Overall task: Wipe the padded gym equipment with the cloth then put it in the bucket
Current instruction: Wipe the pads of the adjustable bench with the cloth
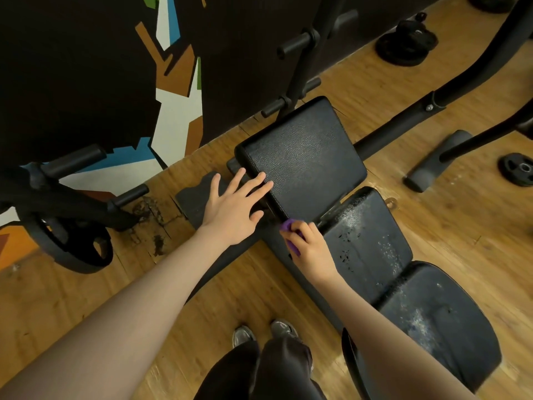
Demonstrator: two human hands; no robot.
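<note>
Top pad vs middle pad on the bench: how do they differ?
The top pad looks clean and evenly black; the middle pad shows whitish streaks and dark flecks. The left hand rests its fingers on the top pad; the right hand, gripping the purple cloth, is beside the middle pad. Both are black textured padding.

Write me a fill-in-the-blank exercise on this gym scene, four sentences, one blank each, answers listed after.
1. The right hand grips a cloth whose colour is ____.
2. The left hand lies with fingers spread on the edge of the top ____ of the bench.
3. The floor is made of ____.
4. White dusty marks show on the middle pad and the ____ pad.

Missing words: purple; pad; wood; bottom
</note>
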